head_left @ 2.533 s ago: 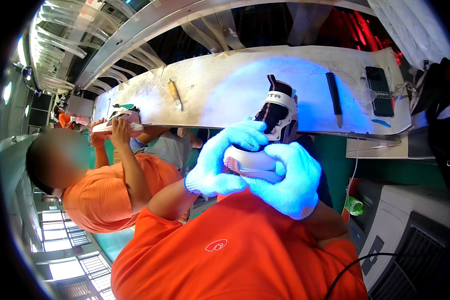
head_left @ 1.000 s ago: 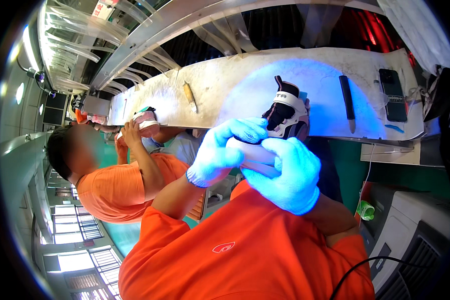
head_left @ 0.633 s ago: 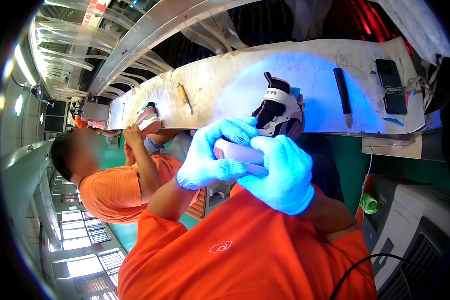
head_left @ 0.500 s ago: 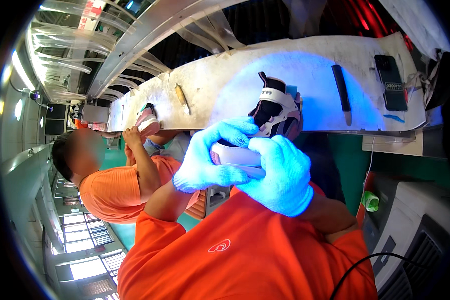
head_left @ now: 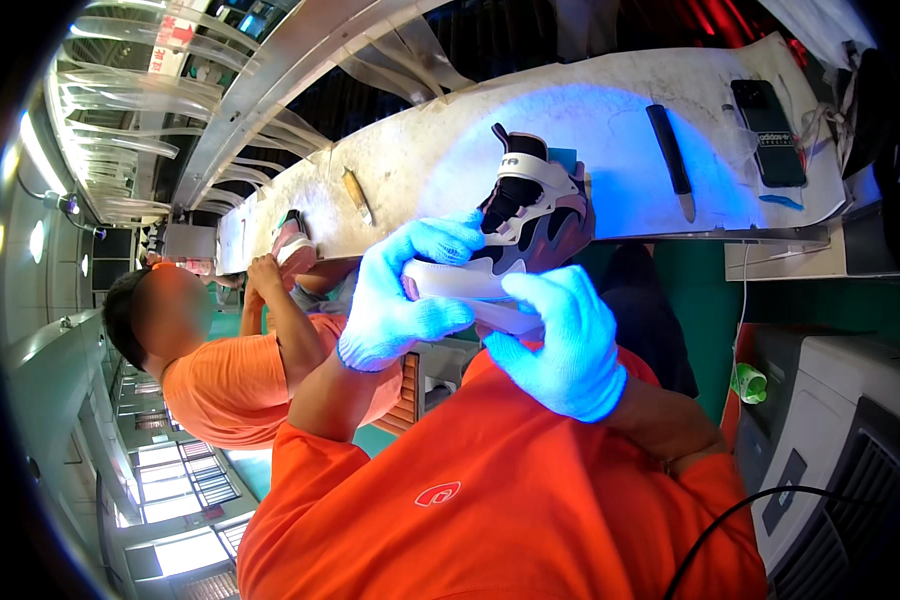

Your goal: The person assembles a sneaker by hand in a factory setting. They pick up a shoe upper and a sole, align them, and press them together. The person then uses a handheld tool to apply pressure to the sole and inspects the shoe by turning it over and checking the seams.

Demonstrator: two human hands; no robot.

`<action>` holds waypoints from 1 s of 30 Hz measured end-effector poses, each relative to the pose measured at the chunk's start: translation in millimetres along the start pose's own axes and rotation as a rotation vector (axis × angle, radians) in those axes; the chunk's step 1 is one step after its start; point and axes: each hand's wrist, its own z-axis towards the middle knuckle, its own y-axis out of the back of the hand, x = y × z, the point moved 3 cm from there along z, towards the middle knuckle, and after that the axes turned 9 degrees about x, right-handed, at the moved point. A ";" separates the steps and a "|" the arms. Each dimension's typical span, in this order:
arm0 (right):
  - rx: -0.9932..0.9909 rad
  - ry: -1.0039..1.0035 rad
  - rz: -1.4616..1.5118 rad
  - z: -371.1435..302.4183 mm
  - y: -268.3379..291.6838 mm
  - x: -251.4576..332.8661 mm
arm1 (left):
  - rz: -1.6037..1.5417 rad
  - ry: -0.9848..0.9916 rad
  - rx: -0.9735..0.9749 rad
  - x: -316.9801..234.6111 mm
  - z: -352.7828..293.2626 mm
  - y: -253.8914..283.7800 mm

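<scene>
Under the blue light, both my hands wear knitted gloves. My left hand (head_left: pixel 400 285) grips one end of a shoe (head_left: pixel 458 281), its fingers over the top and its thumb below. The shoe's pale sole edge faces up, and most of its upper is hidden. My right hand (head_left: pixel 567 345) is closed around the other end, thumb and fingers on the sole edge. Just beyond, a second sneaker (head_left: pixel 545 222), black, white and pinkish with a white strap, stands at the bench's near edge, partly behind my hands.
On the bench (head_left: pixel 410 165) lie a black-handled knife (head_left: pixel 670 160), a dark phone (head_left: pixel 770 135) and a yellowish-handled tool (head_left: pixel 356 195). To the left, a co-worker in orange (head_left: pixel 240 385) holds a pink shoe (head_left: pixel 292 247). A grey machine (head_left: pixel 820 420) stands at right.
The held shoe has turned, so more of its pale sole edge shows. My hands have shifted slightly left and stay on it. The whole view has moved a little.
</scene>
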 end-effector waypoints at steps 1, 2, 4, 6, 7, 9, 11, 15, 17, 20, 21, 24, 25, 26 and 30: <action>-0.006 0.013 0.008 -3.0 -4.6 -4.6 | 0.009 0.001 0.005 -1.3 0.5 0.3; -0.008 0.024 0.015 -4.6 -6.6 -7.9 | 0.015 0.003 0.009 -1.5 0.6 0.3; -0.012 0.023 -0.042 -2.2 -4.7 -14.3 | 0.008 0.008 0.011 -3.0 1.6 -0.5; -0.028 0.022 -0.038 -1.5 -7.2 -15.9 | -0.020 0.017 0.009 -5.1 2.6 -1.0; -0.019 0.012 -0.024 -1.7 -7.4 -17.2 | -0.013 0.015 0.011 -4.9 3.1 -0.3; -0.015 0.041 -0.028 1.0 -5.8 -20.5 | 0.002 0.014 0.012 -3.6 1.8 0.8; -0.013 0.058 -0.022 4.2 -4.2 -21.8 | -0.018 0.021 0.003 -4.2 3.2 2.3; -0.044 0.110 0.001 13.7 -2.7 -22.6 | -0.033 0.004 0.012 -4.5 8.8 3.3; -0.050 0.115 0.013 19.7 -1.5 -25.6 | -0.060 0.007 0.019 -3.7 11.1 6.3; -0.028 0.091 0.018 28.5 -0.9 -29.8 | -0.066 -0.014 0.074 -1.8 15.6 15.5; -0.025 0.102 0.009 30.4 -2.2 -30.8 | -0.061 -0.027 0.101 -3.8 18.6 17.0; -0.018 0.113 0.008 38.2 -4.8 -34.2 | 0.065 0.158 0.038 -36.3 25.7 7.2; -0.014 0.112 0.016 41.0 -5.9 -35.2 | 0.270 0.151 0.084 -42.2 28.4 8.9; -0.002 0.105 0.042 43.1 -6.2 -36.5 | 0.345 0.162 0.093 -45.6 31.7 8.4; 0.034 0.049 0.150 51.6 0.3 -40.1 | 0.526 0.199 0.094 -49.1 43.2 4.8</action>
